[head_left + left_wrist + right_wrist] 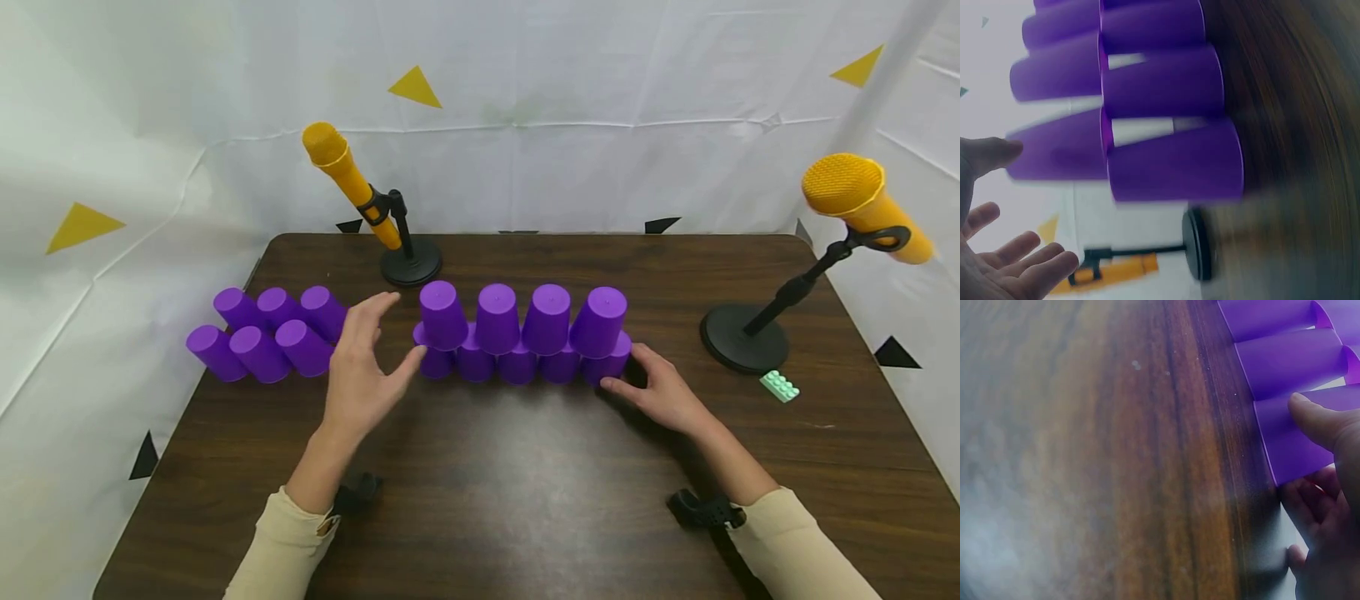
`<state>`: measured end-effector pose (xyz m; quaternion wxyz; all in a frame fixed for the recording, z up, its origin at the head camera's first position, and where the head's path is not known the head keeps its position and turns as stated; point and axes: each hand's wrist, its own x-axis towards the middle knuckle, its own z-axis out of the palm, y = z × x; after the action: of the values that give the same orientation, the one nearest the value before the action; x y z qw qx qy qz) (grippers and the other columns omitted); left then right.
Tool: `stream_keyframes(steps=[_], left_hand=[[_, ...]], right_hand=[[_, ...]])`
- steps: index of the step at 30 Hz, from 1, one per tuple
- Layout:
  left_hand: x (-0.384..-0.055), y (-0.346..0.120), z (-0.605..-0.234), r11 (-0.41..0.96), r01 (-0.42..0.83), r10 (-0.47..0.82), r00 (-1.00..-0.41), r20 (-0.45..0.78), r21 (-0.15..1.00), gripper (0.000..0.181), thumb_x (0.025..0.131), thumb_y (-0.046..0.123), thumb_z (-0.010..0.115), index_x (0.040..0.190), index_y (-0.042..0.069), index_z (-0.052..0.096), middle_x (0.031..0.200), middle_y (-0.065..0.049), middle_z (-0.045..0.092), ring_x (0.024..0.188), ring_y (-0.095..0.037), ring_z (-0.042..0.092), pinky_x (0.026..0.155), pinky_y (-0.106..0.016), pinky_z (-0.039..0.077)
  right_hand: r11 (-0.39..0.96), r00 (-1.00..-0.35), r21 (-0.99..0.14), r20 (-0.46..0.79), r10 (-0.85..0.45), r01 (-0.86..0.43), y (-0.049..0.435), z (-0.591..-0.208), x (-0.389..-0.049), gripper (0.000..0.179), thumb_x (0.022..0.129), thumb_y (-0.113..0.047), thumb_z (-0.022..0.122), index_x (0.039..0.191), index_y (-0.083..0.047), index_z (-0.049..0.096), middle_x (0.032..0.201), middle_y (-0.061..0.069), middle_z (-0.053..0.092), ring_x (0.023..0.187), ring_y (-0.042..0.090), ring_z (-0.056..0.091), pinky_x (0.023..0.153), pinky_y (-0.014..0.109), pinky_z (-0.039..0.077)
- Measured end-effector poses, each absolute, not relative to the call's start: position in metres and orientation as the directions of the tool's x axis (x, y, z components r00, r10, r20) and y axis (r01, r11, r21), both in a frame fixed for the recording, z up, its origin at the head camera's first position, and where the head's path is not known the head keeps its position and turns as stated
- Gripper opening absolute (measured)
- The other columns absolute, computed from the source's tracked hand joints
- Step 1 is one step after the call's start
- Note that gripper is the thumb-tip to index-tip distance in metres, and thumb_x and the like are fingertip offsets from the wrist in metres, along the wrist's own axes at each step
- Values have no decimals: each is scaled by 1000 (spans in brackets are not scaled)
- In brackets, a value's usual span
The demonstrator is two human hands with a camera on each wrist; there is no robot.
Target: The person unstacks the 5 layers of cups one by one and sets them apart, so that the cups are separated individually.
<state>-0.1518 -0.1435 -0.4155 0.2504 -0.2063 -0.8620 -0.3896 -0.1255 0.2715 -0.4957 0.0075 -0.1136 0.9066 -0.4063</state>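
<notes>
Several upside-down purple cups stand in a two-level wall mid-table, the upper-row cups [497, 319] resting across the bottom-row cups [517, 364]. At the wall's right end, my right hand [663, 396] holds the last bottom cup [1291, 434], thumb on its near side and fingers round behind. My left hand [363, 367] is raised at the left end, thumb and fingers spread with nothing between them. In the left wrist view its thumb overlaps the leftmost upper cup [1060, 147], while the other fingers hang apart from the cups.
More upside-down purple cups [258, 352] stand in two rows at the table's left. A yellow microphone [348, 175] on a black stand is behind the wall; another yellow microphone [862, 204] is at the right. A mint toy brick [780, 386] lies by that stand's base [738, 337].
</notes>
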Motion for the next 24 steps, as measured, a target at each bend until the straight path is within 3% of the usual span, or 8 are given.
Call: stream_keyframes(steps=[7, 12, 19, 24], left_hand=[[-162, -114, -423, 529, 587, 219, -792, 570, 613, 80, 80, 19, 82, 149, 19, 41, 146, -3, 44, 126, -22, 48, 95, -45, 47], [-169, -107, -429, 469, 605, 202, -782, 589, 643, 68, 83, 13, 79, 144, 19, 48, 142, -2, 48, 121, -19, 52, 88, -44, 53], [-174, -104, -434, 393, 616, 181, -779, 600, 682, 60, 85, 8, 77, 139, 20, 54, 134, -1, 54, 118, -19, 56, 90, -42, 53], [-174, -104, -432, 342, 630, 174, -772, 612, 697, 56, 85, 0, 75, 136, 13, 56, 131, -7, 56, 116, -23, 58, 88, -46, 53]], right_hand=[[640, -973, -741, 84, -214, -204, 271, -496, -125, 59, 89, -26, 74, 136, 1, 50, 130, 23, 57, 125, 40, 49, 104, 59, 35], [641, -973, -739, 85, -214, -205, 271, -496, -126, 59, 89, -25, 74, 136, 1, 50, 130, 22, 57, 125, 40, 49, 104, 59, 35], [643, -974, -739, 80, -212, -201, 271, -495, -125, 60, 90, -26, 74, 137, 1, 50, 131, 23, 56, 126, 40, 48, 104, 60, 34], [645, -975, -739, 76, -209, -196, 271, -494, -126, 60, 90, -28, 74, 137, 0, 50, 131, 23, 56, 126, 40, 48, 104, 60, 34]])
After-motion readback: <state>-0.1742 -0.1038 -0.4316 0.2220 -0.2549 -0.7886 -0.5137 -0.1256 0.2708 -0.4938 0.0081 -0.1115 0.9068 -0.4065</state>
